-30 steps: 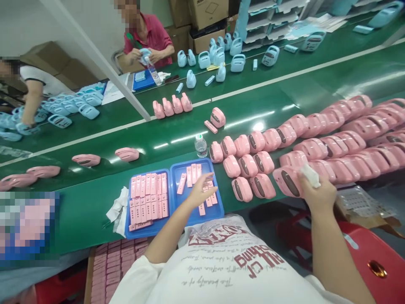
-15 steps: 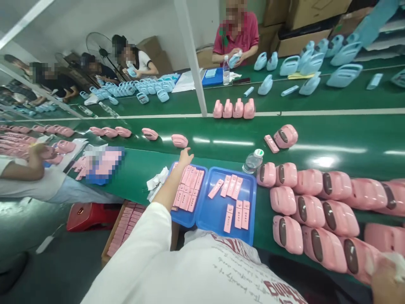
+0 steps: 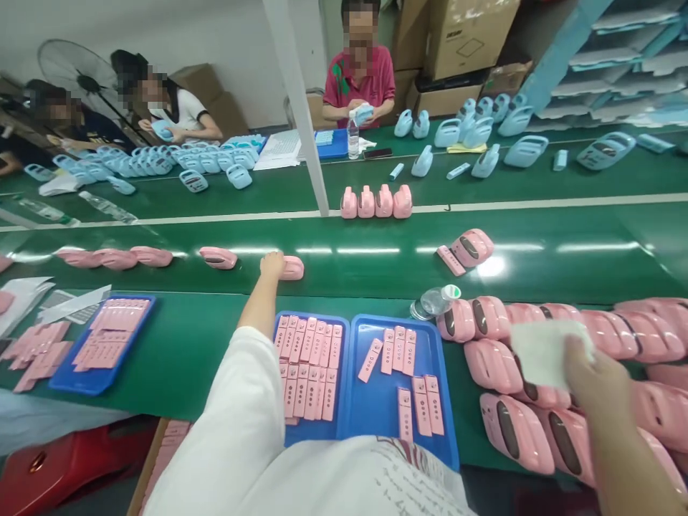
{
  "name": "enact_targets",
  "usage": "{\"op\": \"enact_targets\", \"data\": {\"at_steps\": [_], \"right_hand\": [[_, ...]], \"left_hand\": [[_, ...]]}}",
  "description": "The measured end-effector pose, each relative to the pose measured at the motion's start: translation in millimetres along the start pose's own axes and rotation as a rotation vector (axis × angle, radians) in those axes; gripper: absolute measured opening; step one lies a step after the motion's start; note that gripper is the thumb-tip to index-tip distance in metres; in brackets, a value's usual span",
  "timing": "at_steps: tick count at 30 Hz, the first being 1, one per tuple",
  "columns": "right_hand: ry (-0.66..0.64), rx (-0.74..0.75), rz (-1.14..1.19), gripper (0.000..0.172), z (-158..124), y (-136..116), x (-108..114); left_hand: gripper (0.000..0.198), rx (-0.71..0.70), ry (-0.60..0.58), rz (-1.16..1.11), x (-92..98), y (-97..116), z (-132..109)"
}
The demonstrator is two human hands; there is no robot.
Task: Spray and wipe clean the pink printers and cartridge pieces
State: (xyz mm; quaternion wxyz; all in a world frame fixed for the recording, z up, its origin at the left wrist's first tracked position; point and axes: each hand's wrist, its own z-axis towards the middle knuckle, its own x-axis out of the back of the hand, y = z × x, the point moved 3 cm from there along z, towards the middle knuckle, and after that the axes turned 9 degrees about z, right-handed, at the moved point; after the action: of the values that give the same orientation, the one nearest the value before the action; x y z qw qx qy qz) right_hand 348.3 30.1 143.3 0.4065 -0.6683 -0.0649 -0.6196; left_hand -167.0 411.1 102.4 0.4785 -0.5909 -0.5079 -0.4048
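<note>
Long green tables fill the room, and a white post rises between them, in front of part of the far side. One big brown box at the back has black print on it, but it is too small to read for sure. Small dark and red print on the person's white shirt is upside down and too blurry to read. Each pink stick in the left blue tray has tiny marks, too small to make out. More sticks lie in the right blue tray.

Past the left tray, the left hand touches the left end of a pink case on the green table. I cannot tell if its fingers are closed on it. The right hand pinches a white cloth. Hand and cloth hide some of the pink cases in rows. A clear bottle with a green and white cap is just beside those rows. Blue cases sit across the way, near a person in a red shirt.
</note>
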Motion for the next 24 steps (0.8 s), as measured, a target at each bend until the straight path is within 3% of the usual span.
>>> {"op": "enact_targets", "data": {"at_steps": [4, 7, 10, 14, 19, 22, 24], "right_hand": [[0.051, 0.123, 0.145, 0.047, 24, -75, -43], [-0.012, 0.294, 0.194, 0.042, 17, -115, -79], [-0.055, 0.499, 0.271, 0.032, -4, -131, -110], [0.056, 0.732, 0.410, 0.032, -17, -126, -128], [0.231, 0.558, 0.589, 0.032, 8, -108, -115], [0.498, 0.223, 0.858, 0.039, 24, -89, -94], [0.640, -0.057, 1.103, 0.044, 31, -72, -88]], "left_hand": [[0.024, -0.182, -0.015, 0.042, 7.0, 25, -19], [0.025, -0.248, -0.026, 0.036, 3.9, 51, -47], [0.026, -0.280, -0.025, 0.015, -6.7, 81, -78], [0.022, -0.327, -0.034, -0.050, -26.1, 115, -107], [0.017, -0.349, -0.076, -0.214, -45.7, 134, -121], [0.030, -0.366, -0.080, -0.375, -55.0, 130, -124], [0.060, -0.381, -0.084, -0.499, -62.9, 123, -124]]}}
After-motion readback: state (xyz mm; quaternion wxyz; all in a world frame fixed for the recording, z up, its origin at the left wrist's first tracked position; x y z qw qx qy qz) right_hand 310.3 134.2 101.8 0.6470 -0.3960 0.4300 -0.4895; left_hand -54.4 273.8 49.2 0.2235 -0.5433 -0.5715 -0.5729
